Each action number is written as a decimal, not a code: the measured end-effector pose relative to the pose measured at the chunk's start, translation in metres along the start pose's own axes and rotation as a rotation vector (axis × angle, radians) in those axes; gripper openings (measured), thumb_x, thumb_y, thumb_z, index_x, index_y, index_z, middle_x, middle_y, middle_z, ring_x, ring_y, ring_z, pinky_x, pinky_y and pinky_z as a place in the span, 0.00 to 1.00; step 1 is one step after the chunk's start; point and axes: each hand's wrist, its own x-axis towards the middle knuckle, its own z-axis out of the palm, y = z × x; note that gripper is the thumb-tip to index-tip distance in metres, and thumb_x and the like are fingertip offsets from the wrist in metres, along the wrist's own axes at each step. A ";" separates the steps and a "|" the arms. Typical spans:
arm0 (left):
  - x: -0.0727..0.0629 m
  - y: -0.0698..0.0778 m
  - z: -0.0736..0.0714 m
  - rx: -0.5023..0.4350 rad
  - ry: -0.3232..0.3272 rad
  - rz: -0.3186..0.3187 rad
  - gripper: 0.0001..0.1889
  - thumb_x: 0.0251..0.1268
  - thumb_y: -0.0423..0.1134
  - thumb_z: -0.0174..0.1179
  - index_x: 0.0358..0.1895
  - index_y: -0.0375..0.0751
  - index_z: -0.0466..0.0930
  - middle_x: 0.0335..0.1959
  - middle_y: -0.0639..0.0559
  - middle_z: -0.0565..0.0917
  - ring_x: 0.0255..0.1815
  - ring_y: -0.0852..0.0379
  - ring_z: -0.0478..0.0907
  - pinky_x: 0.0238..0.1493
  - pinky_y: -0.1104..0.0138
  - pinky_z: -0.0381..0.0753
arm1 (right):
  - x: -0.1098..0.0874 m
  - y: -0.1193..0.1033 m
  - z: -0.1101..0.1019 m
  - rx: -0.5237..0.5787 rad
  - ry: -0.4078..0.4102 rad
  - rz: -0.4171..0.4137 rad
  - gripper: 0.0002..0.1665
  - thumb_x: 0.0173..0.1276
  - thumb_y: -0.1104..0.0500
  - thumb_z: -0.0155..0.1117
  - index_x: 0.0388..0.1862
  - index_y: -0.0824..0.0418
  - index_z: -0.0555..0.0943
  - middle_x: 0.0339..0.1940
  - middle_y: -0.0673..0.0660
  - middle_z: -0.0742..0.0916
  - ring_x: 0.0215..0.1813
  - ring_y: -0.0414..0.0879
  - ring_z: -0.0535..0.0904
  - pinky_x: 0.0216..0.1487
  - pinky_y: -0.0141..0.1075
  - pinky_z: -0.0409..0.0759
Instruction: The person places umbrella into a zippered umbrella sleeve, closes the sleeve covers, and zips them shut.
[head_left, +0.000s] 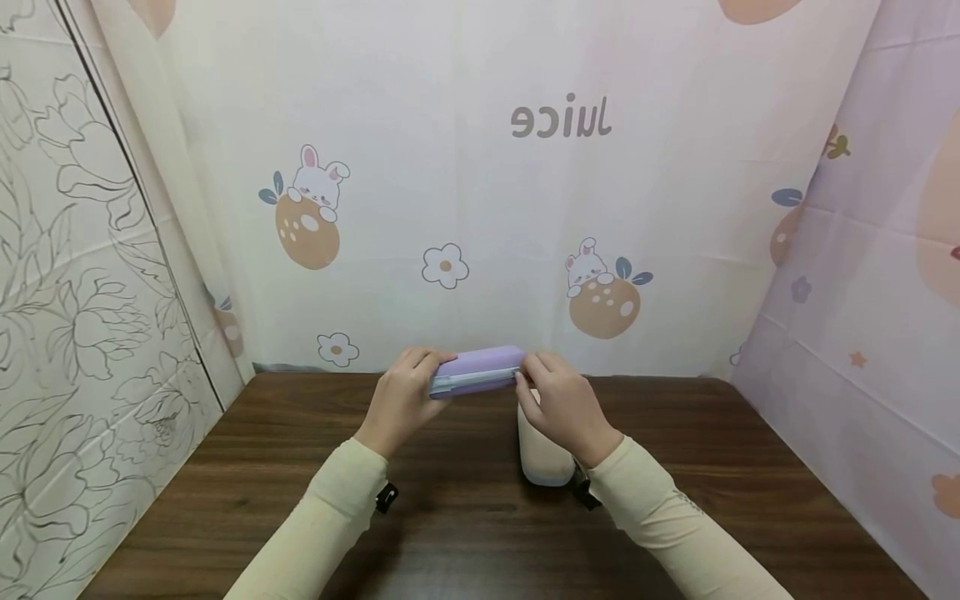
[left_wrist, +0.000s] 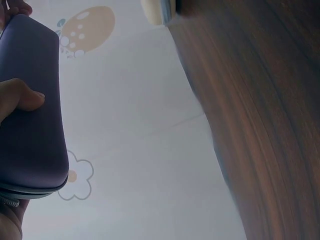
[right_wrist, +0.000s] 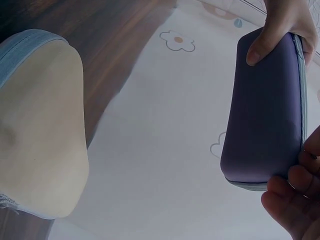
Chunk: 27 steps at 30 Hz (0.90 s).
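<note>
Big printed curtain [head_left: 480, 167] at the back, then the dark worktop [head_left: 225, 467]. Cream case [head_left: 545, 454] sits on that. Purple case [head_left: 480, 361] is held up above the worktop, between both hands: left hand [head_left: 405, 396] has its grip round one end, right hand [head_left: 566, 404] has a pinching grip at the other, by the zip [head_left: 480, 379]. Can't tell if it's got the zip itself.

A hand could pass over the desk [head_left: 300, 425] toward its far left and far right corners. Right of middle, the cream case [head_left: 543, 454] stands in the way; a curtain [head_left: 487, 192] blocks the far edge.
</note>
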 end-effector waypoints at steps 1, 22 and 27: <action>0.000 0.000 0.000 0.002 -0.001 0.000 0.26 0.45 0.34 0.79 0.51 0.43 0.83 0.45 0.50 0.82 0.47 0.52 0.78 0.49 0.58 0.82 | 0.000 0.000 0.000 0.001 -0.001 0.000 0.06 0.68 0.64 0.60 0.30 0.61 0.74 0.26 0.52 0.74 0.27 0.43 0.70 0.24 0.34 0.73; 0.002 0.000 0.000 -0.002 -0.010 -0.011 0.26 0.45 0.33 0.79 0.52 0.43 0.83 0.45 0.50 0.83 0.47 0.51 0.78 0.50 0.59 0.82 | -0.004 0.007 -0.001 0.150 -0.026 0.118 0.11 0.69 0.70 0.57 0.29 0.59 0.69 0.26 0.49 0.69 0.27 0.41 0.64 0.26 0.34 0.68; 0.002 0.000 0.000 -0.007 -0.007 -0.011 0.26 0.44 0.33 0.79 0.52 0.43 0.84 0.45 0.50 0.83 0.46 0.51 0.78 0.49 0.59 0.82 | -0.005 0.007 -0.002 0.147 -0.032 0.143 0.09 0.70 0.68 0.57 0.30 0.59 0.70 0.27 0.49 0.70 0.28 0.41 0.65 0.26 0.33 0.69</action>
